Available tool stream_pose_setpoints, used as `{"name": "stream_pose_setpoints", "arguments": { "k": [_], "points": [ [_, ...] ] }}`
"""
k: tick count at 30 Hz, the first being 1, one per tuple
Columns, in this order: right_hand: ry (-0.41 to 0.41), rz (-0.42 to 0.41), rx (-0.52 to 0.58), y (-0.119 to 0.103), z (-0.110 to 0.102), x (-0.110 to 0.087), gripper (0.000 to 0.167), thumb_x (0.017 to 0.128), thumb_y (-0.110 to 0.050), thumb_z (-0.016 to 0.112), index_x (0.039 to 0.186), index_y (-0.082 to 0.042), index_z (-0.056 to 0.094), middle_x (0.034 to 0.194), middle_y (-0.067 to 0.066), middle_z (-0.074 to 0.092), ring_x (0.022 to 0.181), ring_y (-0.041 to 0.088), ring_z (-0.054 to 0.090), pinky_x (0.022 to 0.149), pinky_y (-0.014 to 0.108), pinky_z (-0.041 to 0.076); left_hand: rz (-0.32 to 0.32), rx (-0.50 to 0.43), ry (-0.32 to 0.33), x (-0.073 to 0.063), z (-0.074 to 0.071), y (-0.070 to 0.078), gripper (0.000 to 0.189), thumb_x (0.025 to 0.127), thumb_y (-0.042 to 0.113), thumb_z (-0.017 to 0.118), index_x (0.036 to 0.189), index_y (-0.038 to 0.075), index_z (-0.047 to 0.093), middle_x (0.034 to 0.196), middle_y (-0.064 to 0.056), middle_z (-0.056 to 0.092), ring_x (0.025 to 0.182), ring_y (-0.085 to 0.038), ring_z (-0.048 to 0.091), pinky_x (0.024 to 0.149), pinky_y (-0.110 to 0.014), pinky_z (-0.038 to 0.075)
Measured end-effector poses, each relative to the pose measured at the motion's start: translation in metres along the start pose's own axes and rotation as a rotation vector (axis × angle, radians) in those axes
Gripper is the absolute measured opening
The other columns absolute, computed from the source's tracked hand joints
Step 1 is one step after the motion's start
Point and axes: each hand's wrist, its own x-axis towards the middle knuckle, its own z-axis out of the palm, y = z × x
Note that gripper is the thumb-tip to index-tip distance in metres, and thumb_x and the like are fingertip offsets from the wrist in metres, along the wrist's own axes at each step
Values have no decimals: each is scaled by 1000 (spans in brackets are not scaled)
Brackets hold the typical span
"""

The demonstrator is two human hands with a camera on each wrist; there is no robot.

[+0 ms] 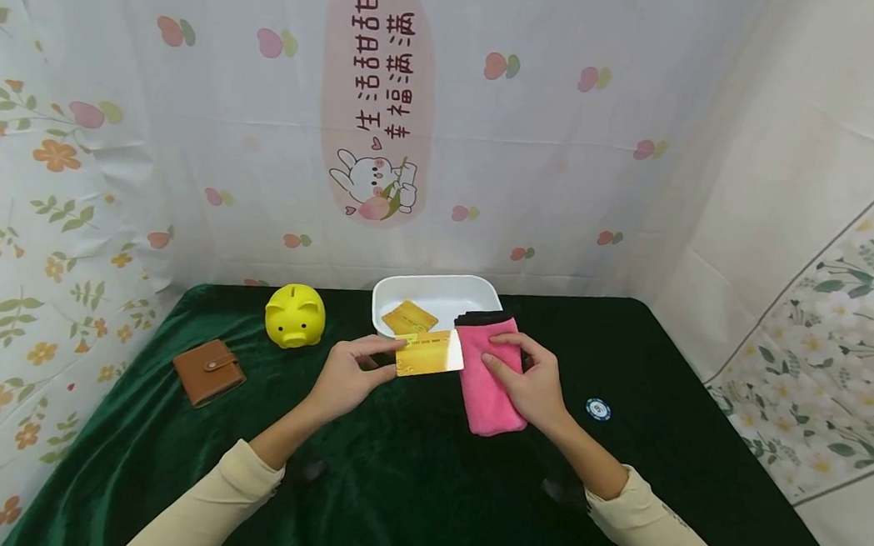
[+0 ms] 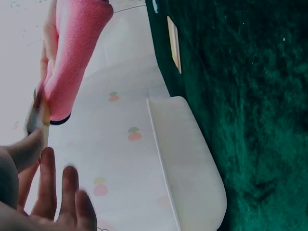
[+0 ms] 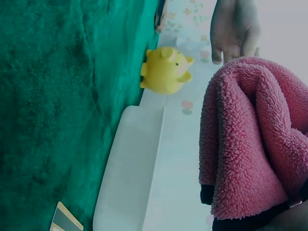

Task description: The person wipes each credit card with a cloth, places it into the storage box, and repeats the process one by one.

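My left hand [image 1: 348, 372] pinches a gold bank card [image 1: 428, 353] by its left end, thumb below and fingers above. A folded pink cloth [image 1: 486, 385] with a black edge is held in my right hand [image 1: 535, 381], fingers and thumb on its face. The card's right end meets the cloth's left edge in the head view. In the left wrist view the card [image 2: 39, 113] stands edge-on against the cloth [image 2: 79, 53]. The right wrist view shows the fluffy cloth [image 3: 250, 144] in folds, covering most of my right hand.
Behind my hands, a white tray [image 1: 466, 290] holds another gold card [image 1: 408, 315]. Right of the tray, a card [image 3: 65, 219] lies on the green tablecloth. A yellow piggy bank [image 1: 295, 316] and brown wallet [image 1: 209, 372] sit left; a blue-and-white poker chip [image 1: 598, 410] lies right.
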Motion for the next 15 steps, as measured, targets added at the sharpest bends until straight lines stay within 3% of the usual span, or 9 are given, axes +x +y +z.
{"name": "stream_pose_setpoints", "arguments": {
  "k": [3,7,10,15],
  "points": [
    [-10,6,5,-1,1,-1,21,88,6,69,109,7,65,101,23,62,67,14,66,61,29,58,2,68,87,0,3,0,25,87,6,76,111,9,76,111,-4,72,103,-30,60,77,-40,48],
    [-20,-6,10,-1,3,0,21,88,5,69,109,6,65,103,24,63,69,15,66,61,29,58,-2,91,172,1,5,1,14,86,9,77,100,8,79,106,-3,70,98,-24,58,74,-41,48],
    [-23,-13,9,-2,3,0,21,88,6,69,109,6,65,104,24,64,71,15,65,62,29,58,-36,31,188,2,6,1,14,88,12,76,97,2,78,103,-6,73,96,-17,65,80,-31,55],
    [2,-41,9,-3,4,0,21,87,9,68,108,8,65,103,24,63,74,13,65,63,27,57,-162,-91,168,4,4,-1,19,91,14,73,98,-3,76,95,-14,75,87,-18,69,76,-25,57]
  ]
}}
